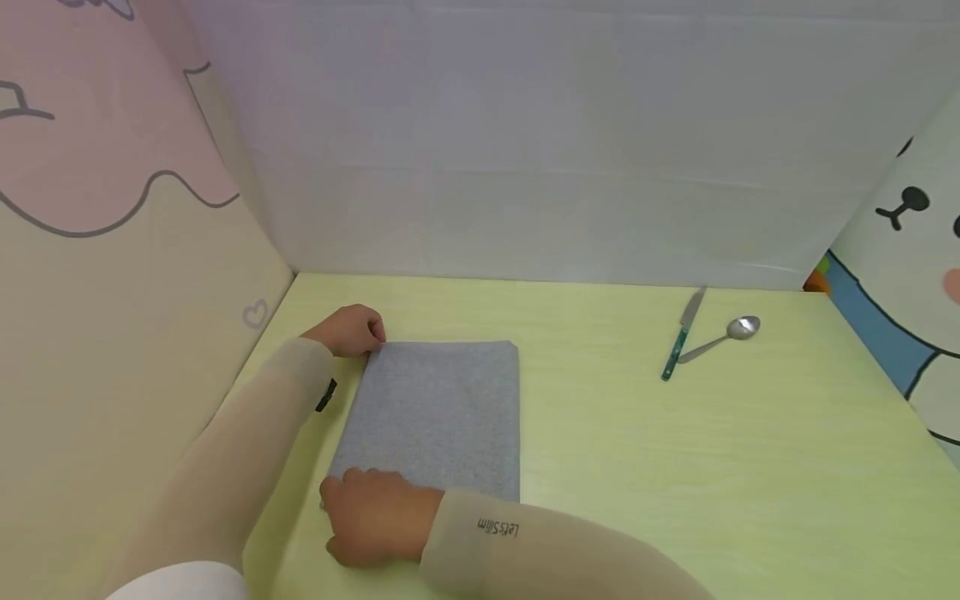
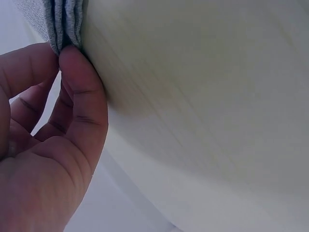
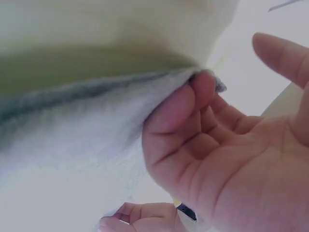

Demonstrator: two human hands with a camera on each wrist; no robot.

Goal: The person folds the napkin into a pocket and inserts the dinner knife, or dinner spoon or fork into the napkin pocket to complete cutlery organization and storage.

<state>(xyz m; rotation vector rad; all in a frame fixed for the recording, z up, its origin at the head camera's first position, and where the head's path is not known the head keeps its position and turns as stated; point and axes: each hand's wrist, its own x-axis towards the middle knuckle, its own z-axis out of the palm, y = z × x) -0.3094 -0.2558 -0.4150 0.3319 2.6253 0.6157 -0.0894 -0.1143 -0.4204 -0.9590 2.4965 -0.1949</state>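
Cloth (image 1: 442, 408), gray and folded flat, lies in front of you on the pale yellow-green surface (image 1: 615, 467), closer to its left edge than to its right edge. Your left hand (image 1: 347, 330) pinches the far left corner of the cloth between thumb and fingertip. From the left wrist, you can see a few layers squeezed together in that pinch. Your right hand (image 1: 378, 517) grips the near left corner with bent fingers, and its thumb sticks out away from the cloth. Your right hand and arm cover much of the near side, so you cannot tell how it lies there.

Toward the far right corner of the surface, you have a green-handled knife (image 1: 677, 346) and a shiny metal spoon (image 1: 741, 328). The knife's tip points at the far edge. The spoon's bowl is to the right of the knife, and its thin handle ends just beside the knife's handle. Your right arm wears a beige sleeve (image 1: 555, 546) with small dark letters.
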